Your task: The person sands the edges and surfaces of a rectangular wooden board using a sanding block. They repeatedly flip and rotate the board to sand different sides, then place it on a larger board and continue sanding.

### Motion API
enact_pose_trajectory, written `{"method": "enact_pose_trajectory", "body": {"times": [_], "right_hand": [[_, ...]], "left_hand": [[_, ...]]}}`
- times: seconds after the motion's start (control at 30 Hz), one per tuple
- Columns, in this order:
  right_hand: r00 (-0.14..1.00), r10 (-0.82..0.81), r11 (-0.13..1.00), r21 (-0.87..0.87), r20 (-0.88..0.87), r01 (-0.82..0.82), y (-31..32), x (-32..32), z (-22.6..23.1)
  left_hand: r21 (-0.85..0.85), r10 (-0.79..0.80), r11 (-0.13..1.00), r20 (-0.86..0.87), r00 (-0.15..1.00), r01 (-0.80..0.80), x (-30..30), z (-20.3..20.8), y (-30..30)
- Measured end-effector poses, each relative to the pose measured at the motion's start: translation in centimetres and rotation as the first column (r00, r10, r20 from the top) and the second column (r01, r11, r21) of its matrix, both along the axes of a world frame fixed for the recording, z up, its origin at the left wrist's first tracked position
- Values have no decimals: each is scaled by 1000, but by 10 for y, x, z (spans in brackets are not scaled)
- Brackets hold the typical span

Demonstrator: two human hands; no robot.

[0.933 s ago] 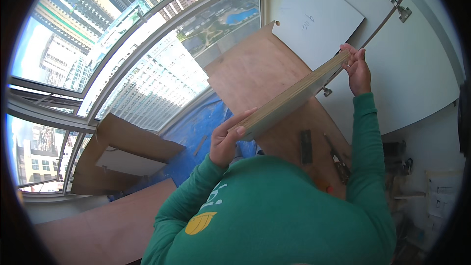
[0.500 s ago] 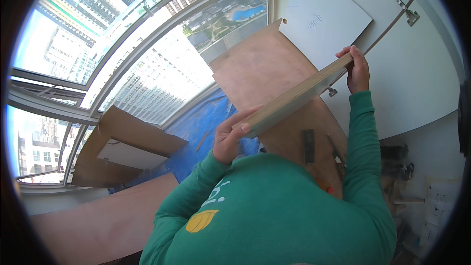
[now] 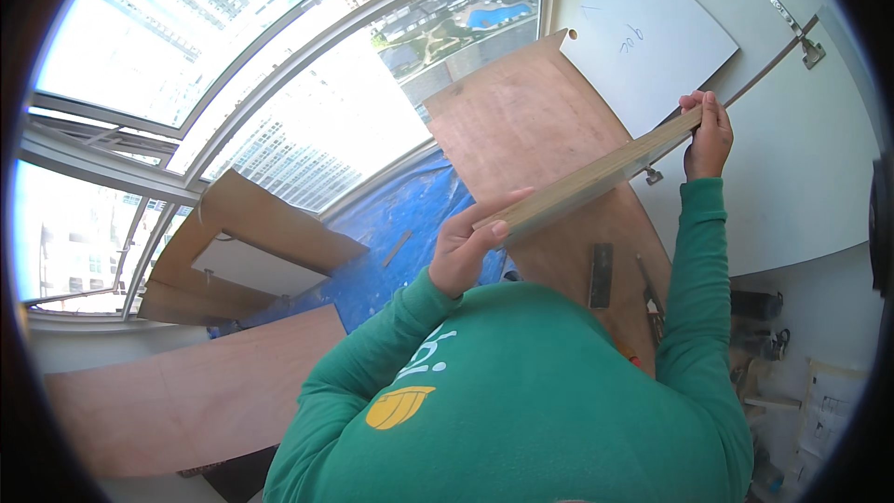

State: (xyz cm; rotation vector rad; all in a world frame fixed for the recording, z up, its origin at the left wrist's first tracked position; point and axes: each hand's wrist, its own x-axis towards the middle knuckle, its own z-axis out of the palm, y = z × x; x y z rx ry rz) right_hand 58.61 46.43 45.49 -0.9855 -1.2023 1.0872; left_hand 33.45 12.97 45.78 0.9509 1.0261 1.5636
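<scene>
Head view: board (image 3: 596,173) ran lengthwise 8-to-2 o'clock; left hand (image 3: 464,244) gripped 8-o'clock end, right hand (image 3: 710,142) 2-o'clock end, fingers parted only by board.

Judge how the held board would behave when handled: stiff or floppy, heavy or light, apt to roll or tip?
The board is probably stiff, spanning nearly straight from the left grip to the right grip without visible sag. Its solid-looking wooden edge suggests some weight. Stood on that narrow edge, it might tip rather than roll.

Green long-sleeved top (image 3: 549,391), white lettering (image 3: 426,354), yellow emblem (image 3: 400,407), seemingly striped
</scene>
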Motion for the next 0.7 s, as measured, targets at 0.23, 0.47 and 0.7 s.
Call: {"method": "enact_pose_trajectory", "body": {"times": [0.23,0.47,0.7], "right_hand": [[996,56,996,72,-67,-51,-6,-1,-4],[970,-13,994,101,-241,39,-5,-3,-12],[969,39,994,112,-245,-11,2,-2,-17]], "left_hand": [[7,5,1000,-43,999,-5,-1,-2,2],[20,9,1000,-53,999,-8,-1,-3,3],[5,16,1000,-58,998,-16,-2,-4,4]]}}
